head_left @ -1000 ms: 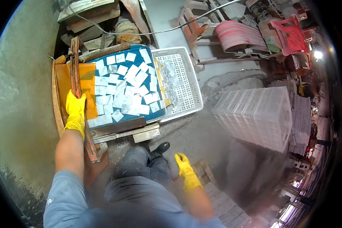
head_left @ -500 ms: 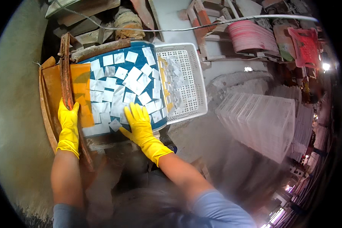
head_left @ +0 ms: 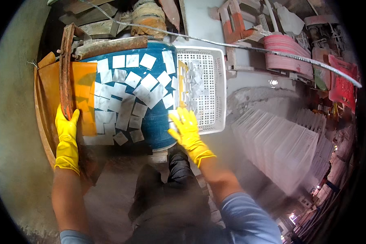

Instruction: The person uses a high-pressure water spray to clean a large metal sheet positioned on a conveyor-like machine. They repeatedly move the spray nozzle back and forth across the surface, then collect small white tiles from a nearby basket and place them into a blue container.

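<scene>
- Left hand, yellow glove, fingers wrapped round the rusty lever at 9 o'clock, probably steadying it.
- Right hand, fingers spread flat, none gripping, at the blue surface edge, 5 o'clock of the pale square pieces.
- White perforated basket touching at 3 o'clock, likely for catching pieces.
- Orange tray left; dim cluttered workshop, grey floor.

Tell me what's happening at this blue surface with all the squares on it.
A person in yellow rubber gloves leans over a blue surface strewn with pale square pieces. The left hand grips the lower end of a rusty metal lever beside an orange panel. The right hand, fingers spread, rests at the surface's right edge, next to a white perforated basket that already holds some squares.
</scene>
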Tool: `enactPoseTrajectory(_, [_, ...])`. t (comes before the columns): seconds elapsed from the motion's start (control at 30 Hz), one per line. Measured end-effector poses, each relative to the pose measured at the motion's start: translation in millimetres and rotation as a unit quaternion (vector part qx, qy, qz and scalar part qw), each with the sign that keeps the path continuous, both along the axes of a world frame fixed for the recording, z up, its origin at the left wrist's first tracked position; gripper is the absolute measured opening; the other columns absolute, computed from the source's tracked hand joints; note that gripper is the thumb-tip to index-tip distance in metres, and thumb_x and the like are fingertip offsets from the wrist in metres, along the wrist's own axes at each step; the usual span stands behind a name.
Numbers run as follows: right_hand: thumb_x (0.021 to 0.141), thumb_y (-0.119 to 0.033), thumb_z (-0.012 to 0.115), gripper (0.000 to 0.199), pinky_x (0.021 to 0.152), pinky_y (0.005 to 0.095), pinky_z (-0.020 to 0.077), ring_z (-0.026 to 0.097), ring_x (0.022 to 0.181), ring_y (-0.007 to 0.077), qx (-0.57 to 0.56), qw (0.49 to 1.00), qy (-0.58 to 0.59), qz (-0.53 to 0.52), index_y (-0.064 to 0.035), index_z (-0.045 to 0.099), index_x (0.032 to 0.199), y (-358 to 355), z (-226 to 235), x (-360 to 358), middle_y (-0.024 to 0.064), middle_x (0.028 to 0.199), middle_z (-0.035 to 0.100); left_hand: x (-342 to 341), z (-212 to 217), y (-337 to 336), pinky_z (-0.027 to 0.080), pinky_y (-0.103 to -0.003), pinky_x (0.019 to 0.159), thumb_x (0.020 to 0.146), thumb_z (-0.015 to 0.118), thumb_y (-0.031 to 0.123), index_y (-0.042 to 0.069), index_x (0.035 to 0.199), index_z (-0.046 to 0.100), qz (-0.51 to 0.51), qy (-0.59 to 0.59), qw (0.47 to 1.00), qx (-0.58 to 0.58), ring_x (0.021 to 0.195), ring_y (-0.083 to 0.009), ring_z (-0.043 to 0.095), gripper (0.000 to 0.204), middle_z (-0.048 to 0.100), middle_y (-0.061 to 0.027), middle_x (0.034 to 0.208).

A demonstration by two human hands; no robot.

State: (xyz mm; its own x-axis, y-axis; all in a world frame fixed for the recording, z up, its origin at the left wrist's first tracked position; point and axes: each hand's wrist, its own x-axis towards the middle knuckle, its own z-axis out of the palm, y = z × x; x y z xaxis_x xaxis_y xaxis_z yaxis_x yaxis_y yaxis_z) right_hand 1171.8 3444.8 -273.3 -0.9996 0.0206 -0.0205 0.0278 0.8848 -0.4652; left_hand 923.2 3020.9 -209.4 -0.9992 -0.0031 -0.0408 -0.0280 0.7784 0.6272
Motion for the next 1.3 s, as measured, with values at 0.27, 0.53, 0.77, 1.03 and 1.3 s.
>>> enactPoseTrajectory(0.27, [0.091,-0.040,0.067,0.071,0.120,0.0531,0.0297,0.043,0.142,0.0443,0.059,0.986,-0.117,-0.107,-0.0090,0.049,0.152,80,-53,21,0.0268,0.155,0.045,5,18,39,0.052,-0.043,0.097,0.086,0.079,0.030,0.002,0.140,0.056,0.146,-0.025,0.968,-0.202,0.113,-0.0383,0.067,0.065,0.069,-0.0215,0.125])
enactPoseTrajectory(0.53, [0.091,-0.038,0.073,0.069,0.121,0.0508,0.0291,0.042,0.142,0.0451,-0.086,0.977,0.073,-0.180,-0.0054,0.053,0.148,15,4,-137,0.0284,0.153,0.046,7,15,31,0.053,-0.042,0.092,0.090,0.076,0.030,0.001,0.135,0.058,0.125,-0.045,0.985,-0.110,0.109,-0.0362,0.069,0.057,0.071,-0.0209,0.118])
enactPoseTrajectory(0.77, [0.083,-0.040,0.079,0.073,0.120,0.0582,0.0243,0.038,0.143,0.0485,-0.043,0.984,0.151,-0.079,-0.0121,0.057,0.146,-66,28,-256,0.0261,0.153,0.046,3,12,26,0.047,-0.043,0.106,0.091,0.076,0.028,-0.001,0.145,0.051,0.128,-0.078,0.984,-0.095,0.129,-0.0373,0.059,0.066,0.061,-0.0241,0.138])
enactPoseTrajectory(1.03, [0.091,-0.033,0.068,0.056,0.119,0.0586,0.0266,0.043,0.140,0.0471,-0.026,0.982,0.136,-0.126,-0.0173,0.059,0.144,-39,0,-222,0.0187,0.152,0.051,2,6,19,0.043,-0.043,0.111,0.091,0.076,0.027,-0.003,0.146,0.049,0.095,-0.051,0.992,-0.060,0.134,-0.0367,0.055,0.069,0.058,-0.0237,0.144])
enactPoseTrajectory(1.3, [0.098,-0.028,0.059,0.049,0.116,0.0489,0.0383,0.052,0.134,0.0446,0.020,0.984,-0.026,-0.174,-0.0123,0.058,0.145,63,-64,-106,0.0258,0.143,0.057,2,4,15,0.046,-0.043,0.108,0.091,0.077,0.027,-0.001,0.145,0.051,0.104,-0.071,0.992,-0.029,0.130,-0.0367,0.059,0.066,0.060,-0.0230,0.141])
